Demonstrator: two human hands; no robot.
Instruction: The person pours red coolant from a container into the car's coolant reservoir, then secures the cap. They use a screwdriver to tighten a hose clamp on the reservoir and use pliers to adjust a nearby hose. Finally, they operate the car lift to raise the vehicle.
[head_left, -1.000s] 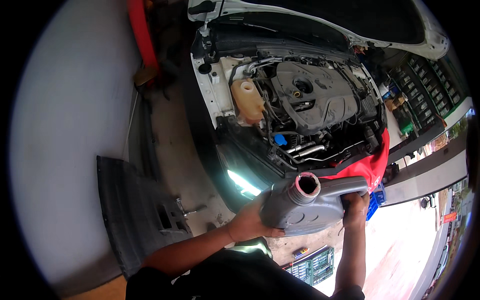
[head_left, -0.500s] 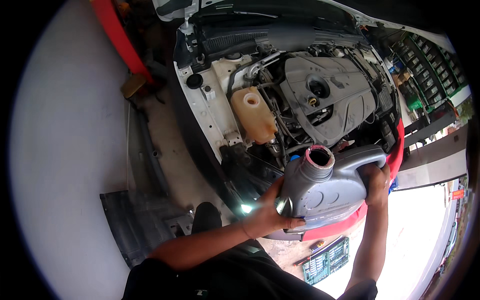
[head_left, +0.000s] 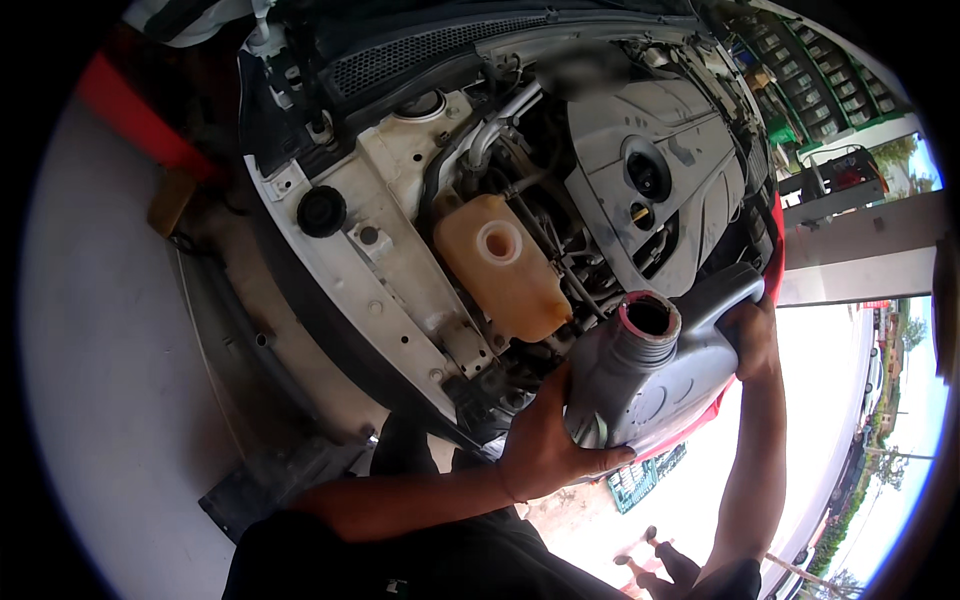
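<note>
Grey plastic jug [head_left: 690,385], open threaded neck [head_left: 640,348] up, long axis approx. vert.; L hand [head_left: 550,440] clasps side, R hand [head_left: 757,340] round handle [head_left: 735,284]; side marks illegible.

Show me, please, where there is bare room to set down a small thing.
The white panel is mostly bare between the orange tank and the black side trim. Bare floor shows between that trim and the dark tube. Hoses crowd the gap between tank and engine cover; the gray jug covers the near side.
</note>
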